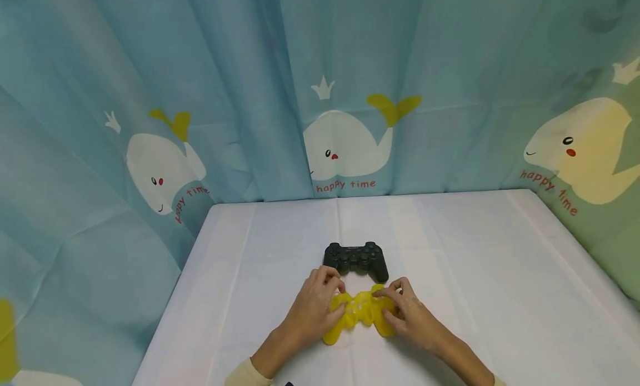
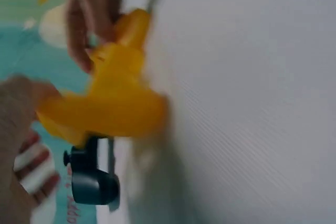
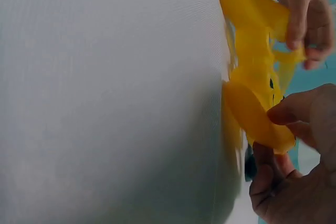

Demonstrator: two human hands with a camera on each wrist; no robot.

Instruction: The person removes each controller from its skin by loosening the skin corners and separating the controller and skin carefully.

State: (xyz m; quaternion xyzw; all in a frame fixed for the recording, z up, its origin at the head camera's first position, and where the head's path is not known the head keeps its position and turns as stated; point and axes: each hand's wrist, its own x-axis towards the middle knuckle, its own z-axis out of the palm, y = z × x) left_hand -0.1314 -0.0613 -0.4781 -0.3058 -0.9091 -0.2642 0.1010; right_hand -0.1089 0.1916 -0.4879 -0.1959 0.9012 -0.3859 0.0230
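Note:
A yellow silicone game controller cover [image 1: 361, 307], soft and slightly see-through with button holes, lies close over the white table, its two grip ends toward the person. My left hand [image 1: 316, 305] pinches its left side between thumb and fingers. On the right side, my right hand [image 1: 411, 314] holds the cover the same way; the right wrist view shows the thumb and fingers [image 3: 294, 109] about one yellow grip end. Just behind the cover lies a black game controller [image 1: 356, 258], buttons and sticks up, partly hidden by the left hand. Blur softens the cover in the left wrist view.
A white cloth covers the table [image 1: 480, 275]. Beyond its far and side edges hangs a blue-green curtain [image 1: 240, 125] printed with white whales and "happy time".

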